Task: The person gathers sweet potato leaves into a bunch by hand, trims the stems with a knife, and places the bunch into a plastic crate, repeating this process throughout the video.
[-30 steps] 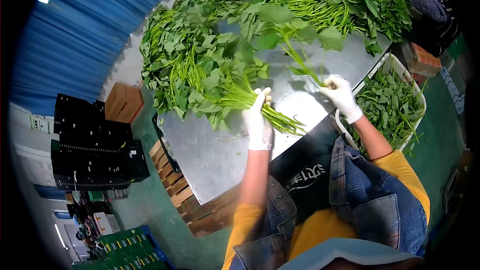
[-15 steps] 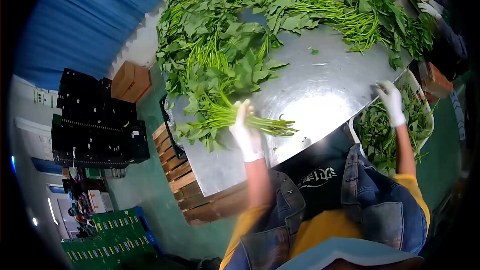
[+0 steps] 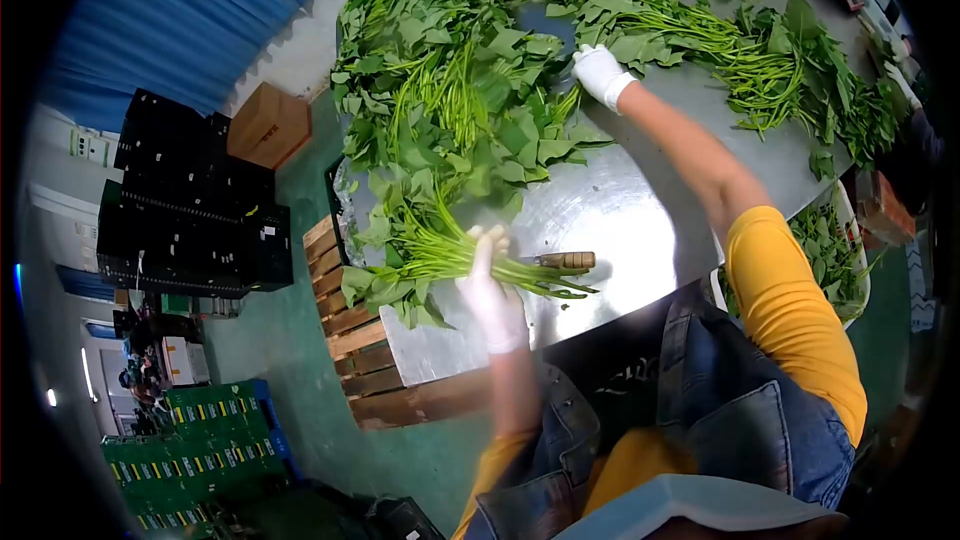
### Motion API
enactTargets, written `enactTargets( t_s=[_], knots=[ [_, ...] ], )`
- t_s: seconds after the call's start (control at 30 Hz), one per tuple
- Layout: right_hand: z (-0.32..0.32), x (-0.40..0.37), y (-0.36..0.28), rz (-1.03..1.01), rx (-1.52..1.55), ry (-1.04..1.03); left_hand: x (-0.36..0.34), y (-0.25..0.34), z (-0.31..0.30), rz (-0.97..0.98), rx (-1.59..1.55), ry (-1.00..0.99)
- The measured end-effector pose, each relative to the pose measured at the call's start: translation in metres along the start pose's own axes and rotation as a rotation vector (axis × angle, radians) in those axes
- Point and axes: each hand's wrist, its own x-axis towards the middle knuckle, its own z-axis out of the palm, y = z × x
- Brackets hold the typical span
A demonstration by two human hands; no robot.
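My left hand [image 3: 492, 290], in a white glove, is closed around a bunch of leafy green stems [image 3: 430, 245] above the table's near left part. Its cut ends point right and its leaves hang left. Beside those ends lies a wooden handle [image 3: 566, 260]; whatever it belongs to is hidden behind the stems. Farther up, my gloved right hand [image 3: 603, 77] reaches across to the edge of the piled greens [image 3: 450, 90], fingers curled at the leaves. What it grips, if anything, does not show.
More long-stemmed greens [image 3: 750, 60] lie along the far side of the metal table [image 3: 660, 210]. A white basket of greens [image 3: 825, 240] stands at the right, partly behind my arm. A wooden pallet [image 3: 345, 330] is at the left. Another person's gloved hand [image 3: 903, 85] is at far right.
My right hand has moved from above the basket, up and left across the table to the greens. My left hand still holds its bunch. The wooden handle has come into view.
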Motion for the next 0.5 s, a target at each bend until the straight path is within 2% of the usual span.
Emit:
enactTargets(
  t_s=[0.03,0.07,0.17,0.2,0.23,0.33,0.43,0.5],
  knots=[
    [-0.006,-0.008,0.007,-0.087,-0.105,-0.008,-0.001,0.0,0.002,0.001,-0.017,0.001],
    [-0.013,-0.023,0.019,-0.085,-0.036,-0.005,-0.002,0.002,0.005,-0.004,-0.021,-0.001],
    [-0.066,-0.087,0.056,-0.045,0.468,-0.088,-0.011,0.008,0.019,-0.023,0.002,0.015],
    [-0.082,-0.106,0.067,-0.019,0.648,-0.149,-0.012,0.008,0.022,-0.02,0.0,-0.017],
    [-0.104,-0.118,0.081,0.022,0.898,-0.298,-0.013,0.007,0.026,-0.017,-0.004,-0.051],
    [-0.145,-0.151,0.101,0.244,1.145,-0.447,-0.02,0.001,0.038,-0.051,-0.008,-0.08],
    [-0.152,-0.184,0.099,0.301,1.267,-0.325,-0.029,0.0,0.053,-0.079,-0.013,-0.112],
    [-0.153,-0.196,0.087,0.413,1.376,-0.252,-0.029,-0.004,0.054,-0.098,0.009,-0.139]
  ],
)
